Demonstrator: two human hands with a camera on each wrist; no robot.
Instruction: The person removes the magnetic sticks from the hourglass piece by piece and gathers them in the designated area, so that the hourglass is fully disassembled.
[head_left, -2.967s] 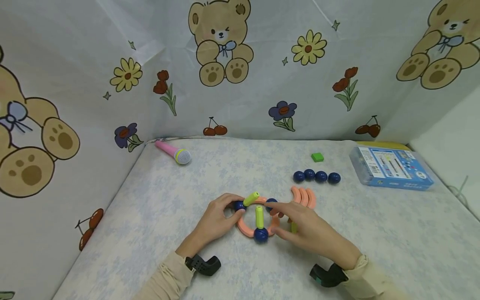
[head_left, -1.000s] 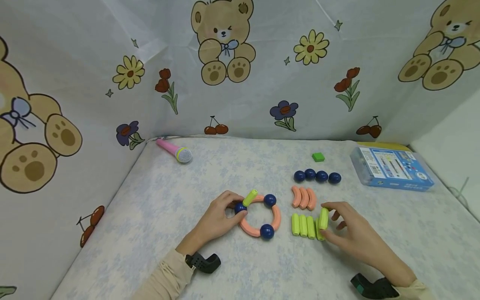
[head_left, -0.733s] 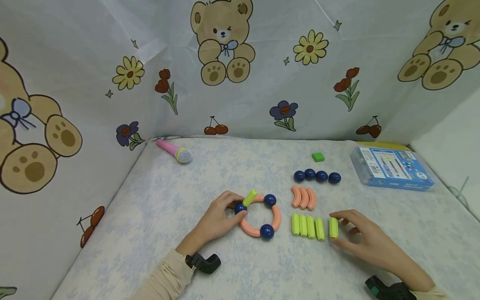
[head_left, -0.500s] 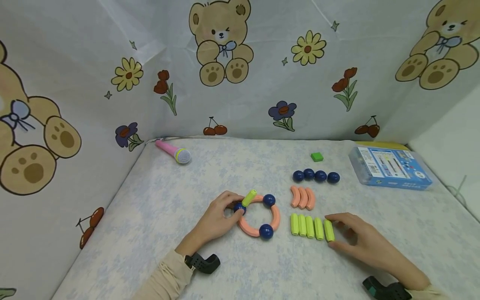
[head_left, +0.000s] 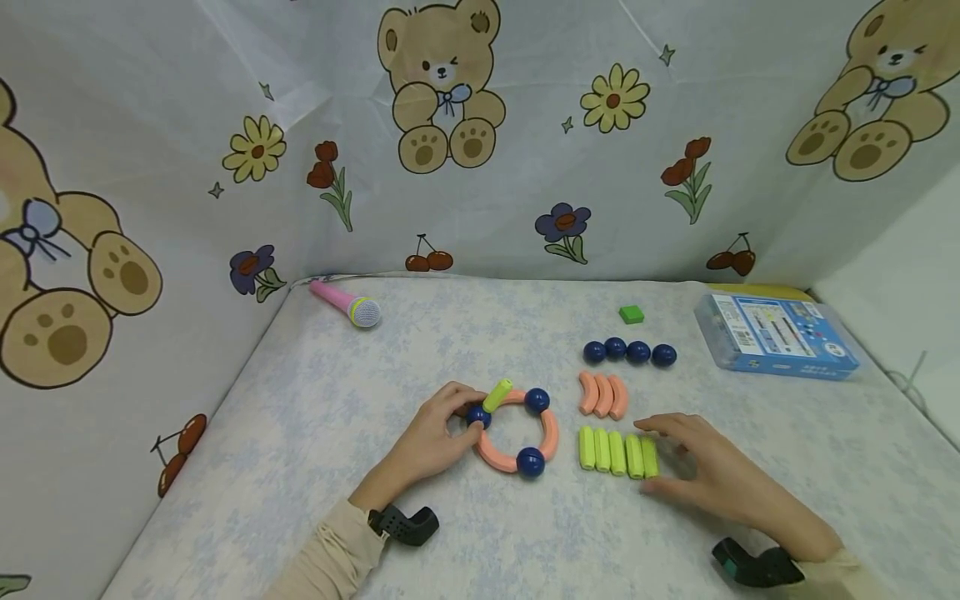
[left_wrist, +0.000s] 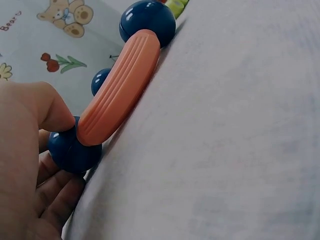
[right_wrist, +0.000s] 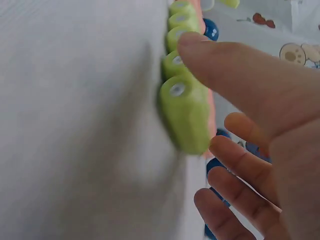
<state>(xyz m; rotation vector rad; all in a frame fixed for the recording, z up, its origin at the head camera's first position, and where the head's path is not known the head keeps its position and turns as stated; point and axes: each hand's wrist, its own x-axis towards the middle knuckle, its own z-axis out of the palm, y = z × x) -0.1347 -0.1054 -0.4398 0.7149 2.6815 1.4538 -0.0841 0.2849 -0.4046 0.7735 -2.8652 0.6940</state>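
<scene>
My left hand (head_left: 431, 433) pinches a dark blue ball (head_left: 478, 417) between thumb and fingers. This ball belongs to a ring of three blue balls joined by curved orange rods (head_left: 551, 435), lying on the table. A straight lime-green rod (head_left: 498, 395) slants up from the gripped ball. In the left wrist view, an orange rod (left_wrist: 120, 90) runs from the held ball (left_wrist: 75, 154) to another. My right hand (head_left: 708, 462), thumb and fingers spread, is around the right end of a row of several green rods (head_left: 617, 454); whether it touches the end rod (right_wrist: 187, 117) is unclear.
Behind the green rods lie three curved orange rods (head_left: 603, 395), several blue balls (head_left: 638, 352) and a green block (head_left: 632, 314). A blue-labelled plastic box (head_left: 780, 337) sits at the back right. A pink toy microphone (head_left: 347, 303) lies at the back left.
The upright green rod on the ring's front ball is gone. My right hand has moved from the ring, carried a green rod to the row's right end and loosened its grip. Left hand stays.
</scene>
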